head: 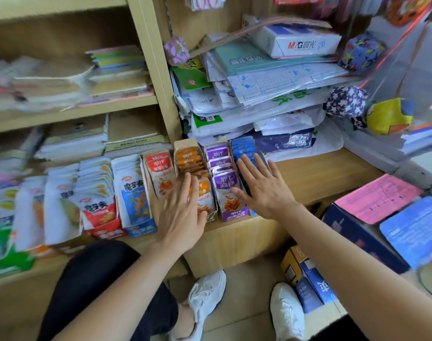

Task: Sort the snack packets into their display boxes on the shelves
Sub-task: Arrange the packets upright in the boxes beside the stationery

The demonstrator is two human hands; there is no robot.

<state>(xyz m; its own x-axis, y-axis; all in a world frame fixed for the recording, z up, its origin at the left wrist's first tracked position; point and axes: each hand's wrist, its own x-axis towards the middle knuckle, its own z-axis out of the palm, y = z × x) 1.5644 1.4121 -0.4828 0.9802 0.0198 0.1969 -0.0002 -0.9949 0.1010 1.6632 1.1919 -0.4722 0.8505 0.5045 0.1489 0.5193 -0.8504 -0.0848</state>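
Landmark: purple cardboard display box (234,214) on the pale wooden shelf (320,173), holding upright purple-topped foil snack packets (225,185). Two rows to its left, red-topped snack packets (158,168) stand in a tan box. Immediately left, orange-topped snack packets (189,157) fill their box. The left hand (183,212) lies flat against their front, fingers straight and close together, gripping nothing. Immediately right, the right hand (266,190) is spread, fingers apart, over the blue-topped snack packets (242,147); contact cannot be confirmed.

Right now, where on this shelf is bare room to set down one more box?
The bare wood of the shelf right of the right hand is free, bordered behind by the paper stacks and on the right by the pink sheet. From the blue packets leftward, past the left hand, display boxes stand side by side: crowded.
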